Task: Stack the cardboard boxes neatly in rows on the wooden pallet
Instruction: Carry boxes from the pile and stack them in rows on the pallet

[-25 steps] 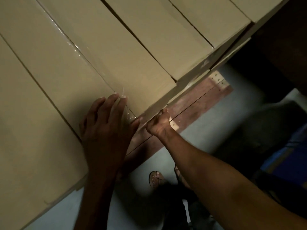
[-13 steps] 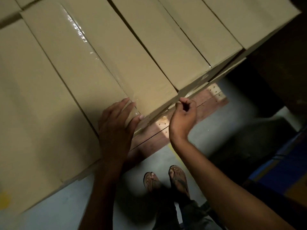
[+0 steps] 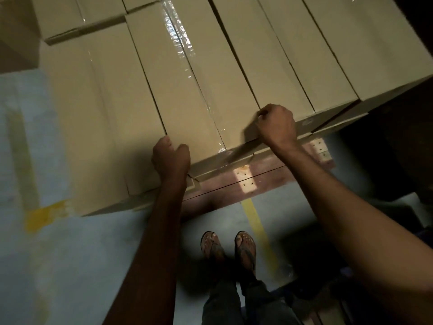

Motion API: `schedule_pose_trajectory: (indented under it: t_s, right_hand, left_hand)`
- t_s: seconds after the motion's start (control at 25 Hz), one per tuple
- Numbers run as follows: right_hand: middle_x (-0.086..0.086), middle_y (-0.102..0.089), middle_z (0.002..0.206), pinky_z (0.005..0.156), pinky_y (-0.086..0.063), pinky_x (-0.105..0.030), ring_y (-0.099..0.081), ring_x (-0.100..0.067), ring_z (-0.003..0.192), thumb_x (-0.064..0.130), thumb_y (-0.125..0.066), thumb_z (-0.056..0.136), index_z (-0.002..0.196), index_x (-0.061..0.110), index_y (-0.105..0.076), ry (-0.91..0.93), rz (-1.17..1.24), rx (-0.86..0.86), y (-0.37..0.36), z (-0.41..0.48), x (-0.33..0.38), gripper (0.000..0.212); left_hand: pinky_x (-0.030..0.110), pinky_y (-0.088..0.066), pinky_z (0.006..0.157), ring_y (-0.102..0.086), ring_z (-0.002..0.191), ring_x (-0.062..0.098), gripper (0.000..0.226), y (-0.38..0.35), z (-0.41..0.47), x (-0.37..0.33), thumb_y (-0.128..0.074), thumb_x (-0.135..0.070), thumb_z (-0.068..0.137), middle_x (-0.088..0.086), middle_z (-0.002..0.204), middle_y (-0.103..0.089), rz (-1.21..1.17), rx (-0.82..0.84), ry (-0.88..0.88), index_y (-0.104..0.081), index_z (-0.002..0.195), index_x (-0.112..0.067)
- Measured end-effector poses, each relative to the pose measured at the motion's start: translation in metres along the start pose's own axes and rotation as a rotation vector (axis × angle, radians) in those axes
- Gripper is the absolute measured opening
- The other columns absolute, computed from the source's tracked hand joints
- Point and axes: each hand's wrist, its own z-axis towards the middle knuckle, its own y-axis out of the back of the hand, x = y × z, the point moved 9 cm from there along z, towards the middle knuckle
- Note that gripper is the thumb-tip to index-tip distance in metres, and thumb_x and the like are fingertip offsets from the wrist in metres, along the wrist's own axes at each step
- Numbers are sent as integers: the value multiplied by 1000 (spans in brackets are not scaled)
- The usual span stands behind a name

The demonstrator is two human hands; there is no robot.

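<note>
My left hand (image 3: 171, 158) is curled round the near left corner of the taped cardboard box (image 3: 187, 90), with the fingers hooked at the seam against the neighbouring box (image 3: 98, 113). The taped box lies flat in the top row. Its near end sits just behind the near edge of the wooden pallet (image 3: 264, 175), where a strip of bare board shows. My right hand (image 3: 276, 125) is curled over the box's near right corner, knuckles up, gripping the top edge. I judge the job now is squaring this box up. I should press evenly with my 2 hands so it slides straight and ends flush with the boxes on the right (image 3: 293, 55), easing off so the corners don't crush
</note>
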Motion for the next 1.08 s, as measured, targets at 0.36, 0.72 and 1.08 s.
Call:
schedule_pose_trajectory:
  t_s: [0.36, 0.72, 1.08]
  right_hand:
    - [-16, -67, 120, 79, -48, -33, -63, -30, 105, 12, -64, 98, 117, 2, -64, -185, -43, 104, 12, 16, 3, 21]
    - [-14, -69, 106, 76, -54, -35, -66, -27, 94, 11, -62, 97, 106, 5, -71, -113, -127, 19, -2, -8, -2, 15]
    - [-10, -61, 129, 99, -46, -38, -53, -26, 121, 30, -65, 97, 133, 14, -63, 462, 72, 249, -58, -115, 117, 39]
  left_hand:
    - [25, -60, 64, -65, 86, 21, 50, 4, 10, 9, -70, 6, 87, 8, 119, -66, -144, 6, 139, -61, 135, -4]
    - [43, -61, 91, -67, 105, 23, 55, 8, 9, 11, -73, -3, 84, 14, 129, -67, -68, 39, 10, -61, 138, -4]
    - [30, -41, 104, -57, 125, 26, 50, 133, 14, 46, -68, -16, 85, 6, 136, -63, 169, -347, -273, -62, 135, -16]
